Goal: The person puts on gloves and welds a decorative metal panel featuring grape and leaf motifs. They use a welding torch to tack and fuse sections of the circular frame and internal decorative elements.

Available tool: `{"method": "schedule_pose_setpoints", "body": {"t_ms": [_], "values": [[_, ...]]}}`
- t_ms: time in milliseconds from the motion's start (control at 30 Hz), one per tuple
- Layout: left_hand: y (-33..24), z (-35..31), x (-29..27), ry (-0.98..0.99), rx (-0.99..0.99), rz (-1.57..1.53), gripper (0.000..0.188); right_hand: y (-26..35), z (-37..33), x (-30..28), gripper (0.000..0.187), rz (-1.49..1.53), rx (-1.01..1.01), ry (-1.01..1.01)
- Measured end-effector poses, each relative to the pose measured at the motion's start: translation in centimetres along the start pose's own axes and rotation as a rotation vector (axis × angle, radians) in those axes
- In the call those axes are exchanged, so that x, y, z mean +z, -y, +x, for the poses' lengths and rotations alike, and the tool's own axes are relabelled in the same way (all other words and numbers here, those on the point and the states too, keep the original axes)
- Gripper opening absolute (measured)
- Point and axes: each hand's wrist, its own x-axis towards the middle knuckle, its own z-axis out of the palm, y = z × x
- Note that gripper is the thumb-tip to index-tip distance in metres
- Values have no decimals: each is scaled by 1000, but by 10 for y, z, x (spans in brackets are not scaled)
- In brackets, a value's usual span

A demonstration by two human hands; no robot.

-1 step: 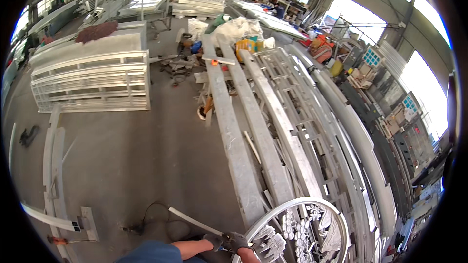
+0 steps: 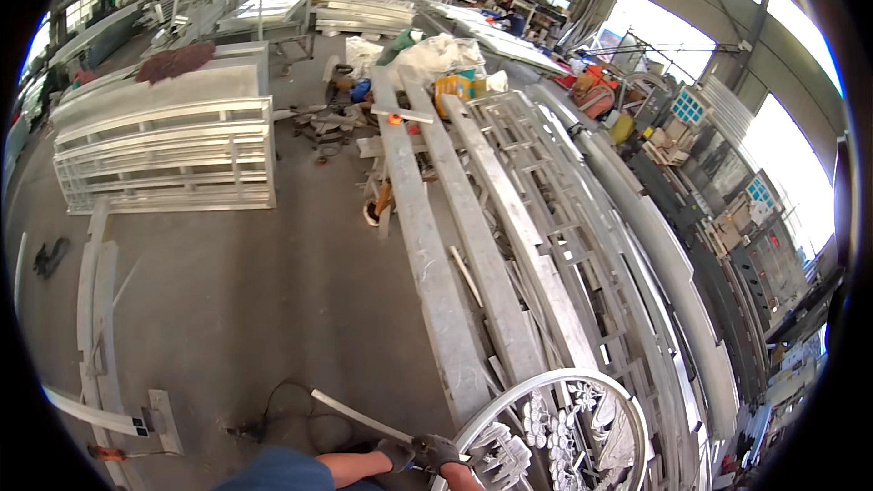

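Both my hands wear dark grey gloves and are close together at the bottom edge. My right hand is closed around the near end of a long, narrow, pale strip, which reaches away to the left above the floor. Just left of it, my left hand is curled; its fingers are mostly hidden, and what it grips cannot be made out. Beside my right hand stands a round white metal frame with cast ornaments of leaves and flowers inside the ring.
Long grey metal beams run away from me on the right, beside ladder-like frames. A stack of white slatted frames stands at far left. A cable lies on the floor near a dark tool. Flat bars lie at left.
The whole view has shifted very slightly, with the far things a little to the left. My hands stay in the same place with the strip.
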Motion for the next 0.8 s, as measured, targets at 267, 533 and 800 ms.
{"method": "schedule_pose_setpoints", "body": {"t_ms": [267, 533, 800], "values": [[28, -9, 4, 371, 332, 203, 40, -7, -6, 10, 36, 122, -141, 86], [-15, -22, -55, 319, 388, 23, 53, -6, -25, 45, 24, -8, -68, -178], [12, -7, -42, 618, 293, 383, 44, 23, -57, 25, 10, 19, -96, -450]]}}
